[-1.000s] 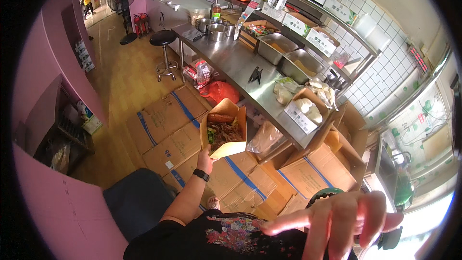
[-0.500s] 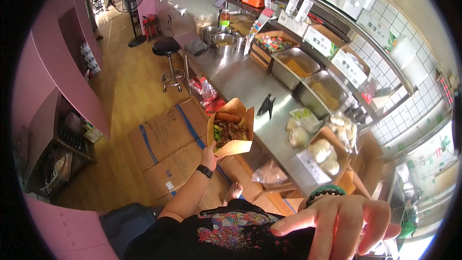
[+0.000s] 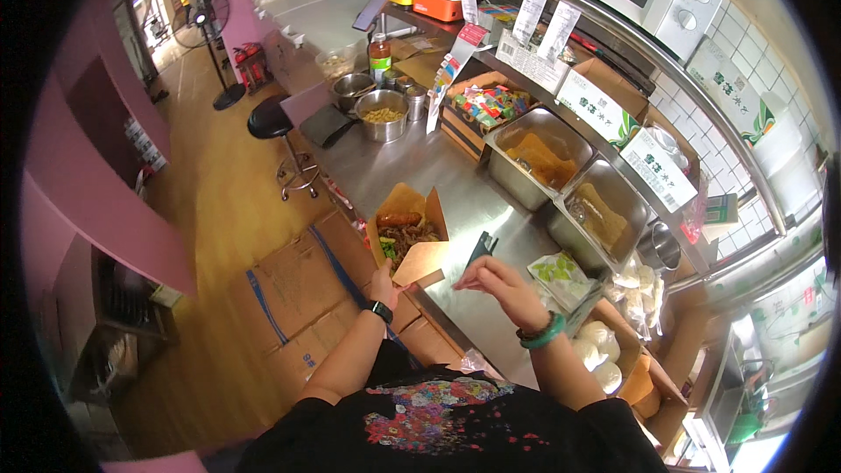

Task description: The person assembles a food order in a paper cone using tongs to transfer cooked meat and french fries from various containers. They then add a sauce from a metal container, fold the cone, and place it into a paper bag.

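My left hand [image 3: 383, 285], with a dark watch on its wrist, grips an open kraft-paper food box [image 3: 425, 261] from below, at the near edge of the steel counter [image 3: 385, 171]. Inside are a sausage [image 3: 399, 220], brown shredded food [image 3: 410, 239] and some green leaves [image 3: 387, 248]. My right hand [image 3: 501, 287], with a green bangle on its wrist, is above the counter right of the box. Its fingers are loosely bent and point left, with nothing seen in them. Just behind them lies a black claw-shaped tool [image 3: 483, 246], partly hidden by the hand.
Two steel pans [image 3: 547, 158] of yellowish food stand along the back of the counter. Near them are a crate of colourful packets [image 3: 492, 101], a pot [image 3: 383, 116], and a bag of greens [image 3: 561, 276]. A stool [image 3: 270, 118] and flattened cardboard [image 3: 298, 289] are on the left.
My right hand has gone from close in front of me, fingers spread, out over the counter beside the black tool. The food box stays in my left hand. The view has shifted.
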